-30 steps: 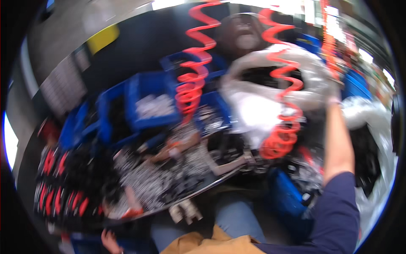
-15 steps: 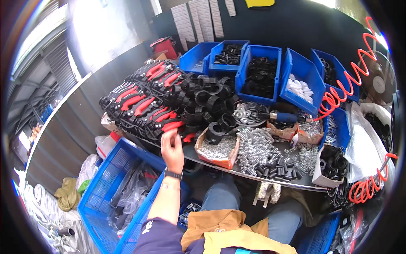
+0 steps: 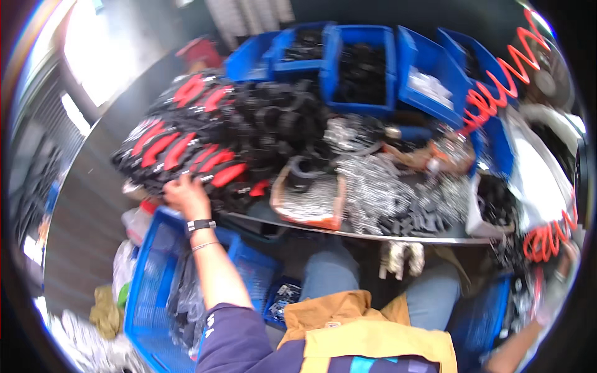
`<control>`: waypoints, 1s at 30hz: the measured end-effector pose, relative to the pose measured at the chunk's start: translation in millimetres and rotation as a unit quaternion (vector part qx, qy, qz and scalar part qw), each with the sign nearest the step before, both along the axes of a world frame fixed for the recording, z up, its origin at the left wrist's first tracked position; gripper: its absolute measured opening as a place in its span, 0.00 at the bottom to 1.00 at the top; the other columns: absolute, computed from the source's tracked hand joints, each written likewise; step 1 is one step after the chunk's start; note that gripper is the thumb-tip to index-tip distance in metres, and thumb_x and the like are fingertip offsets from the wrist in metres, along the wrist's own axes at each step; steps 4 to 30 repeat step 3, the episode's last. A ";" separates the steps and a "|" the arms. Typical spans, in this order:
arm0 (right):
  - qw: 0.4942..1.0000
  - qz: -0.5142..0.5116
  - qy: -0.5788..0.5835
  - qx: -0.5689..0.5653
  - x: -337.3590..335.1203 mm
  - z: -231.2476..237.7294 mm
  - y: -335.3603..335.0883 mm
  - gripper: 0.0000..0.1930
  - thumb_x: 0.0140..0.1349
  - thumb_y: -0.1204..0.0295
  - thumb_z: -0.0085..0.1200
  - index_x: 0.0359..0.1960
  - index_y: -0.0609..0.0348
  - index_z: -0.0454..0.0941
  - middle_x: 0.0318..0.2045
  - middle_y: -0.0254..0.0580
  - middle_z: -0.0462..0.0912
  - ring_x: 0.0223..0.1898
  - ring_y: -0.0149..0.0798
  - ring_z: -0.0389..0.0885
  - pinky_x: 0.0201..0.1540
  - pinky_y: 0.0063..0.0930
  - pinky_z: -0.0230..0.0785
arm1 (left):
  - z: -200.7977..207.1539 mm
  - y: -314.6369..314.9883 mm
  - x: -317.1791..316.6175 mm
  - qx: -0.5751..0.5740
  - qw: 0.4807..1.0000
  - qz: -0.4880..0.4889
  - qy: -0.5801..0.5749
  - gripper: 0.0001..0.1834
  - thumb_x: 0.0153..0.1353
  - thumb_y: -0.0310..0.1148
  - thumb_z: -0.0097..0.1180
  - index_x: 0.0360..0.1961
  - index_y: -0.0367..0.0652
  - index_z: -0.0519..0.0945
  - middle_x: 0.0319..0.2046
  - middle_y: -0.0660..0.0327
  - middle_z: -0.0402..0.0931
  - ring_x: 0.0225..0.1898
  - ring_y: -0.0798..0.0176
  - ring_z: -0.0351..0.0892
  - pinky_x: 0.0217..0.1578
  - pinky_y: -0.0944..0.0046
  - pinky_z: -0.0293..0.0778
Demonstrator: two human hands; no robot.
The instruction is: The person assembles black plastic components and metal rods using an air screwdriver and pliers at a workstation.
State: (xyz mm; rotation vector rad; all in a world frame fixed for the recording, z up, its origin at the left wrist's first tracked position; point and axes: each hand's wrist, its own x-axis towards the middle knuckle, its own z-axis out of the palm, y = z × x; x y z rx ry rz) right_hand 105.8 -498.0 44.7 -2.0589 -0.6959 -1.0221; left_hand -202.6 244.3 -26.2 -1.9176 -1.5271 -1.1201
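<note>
My left hand [image 3: 188, 195] reaches to the near edge of a stack of black parts with red handles [image 3: 163, 151]. Its fingers touch or nearly touch the lower parts; motion blur and the stack hide what they do. At the far right rim, my right arm [image 3: 517, 345] stretches out, with my right hand [image 3: 566, 256] beside the lower loops of a red coiled hose [image 3: 547, 237]. That hand is blurred and partly cut off, so its fingers cannot be made out. Black ring-shaped parts [image 3: 273, 115] are heaped to the right of the stack.
Blue bins [image 3: 362, 110] with black and white parts line the table's back. Loose metal springs [image 3: 367, 186] and an open box of small metal pieces [image 3: 309, 205] lie near the front edge. A blue crate [image 3: 138, 298] holding plastic bags stands below left; a white box [image 3: 482, 214] sits at right.
My left hand has moved left along the front of the stack. My right arm has come into view at the far right. The view has shifted, and the picture is now blurred.
</note>
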 end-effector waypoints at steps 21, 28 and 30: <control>0.982 0.105 0.020 -0.155 -24.9 -20.5 114.6 0.11 0.57 0.82 0.53 0.42 0.62 0.78 0.44 0.47 0.78 0.50 0.49 0.76 0.58 0.36 0.66 | 22.5 12.9 -7.7 -0.046 0.998 0.000 0.052 0.16 0.51 0.42 0.68 0.42 0.58 0.81 0.42 0.51 0.70 0.45 0.48 0.73 0.41 0.44 0.71; 0.982 0.105 0.020 -0.155 -24.9 -20.5 114.6 0.11 0.57 0.82 0.53 0.42 0.62 0.78 0.44 0.47 0.78 0.50 0.49 0.76 0.58 0.36 0.66 | 22.5 12.9 -7.7 -0.046 0.998 0.000 0.052 0.16 0.51 0.42 0.68 0.42 0.58 0.81 0.42 0.51 0.70 0.45 0.48 0.73 0.41 0.44 0.71; 0.982 0.105 0.020 -0.155 -24.9 -20.5 114.6 0.11 0.57 0.82 0.53 0.42 0.62 0.78 0.44 0.47 0.78 0.50 0.49 0.76 0.58 0.36 0.66 | 22.5 12.9 -7.7 -0.046 0.998 0.000 0.052 0.16 0.51 0.42 0.68 0.42 0.58 0.81 0.42 0.51 0.70 0.45 0.48 0.73 0.41 0.44 0.71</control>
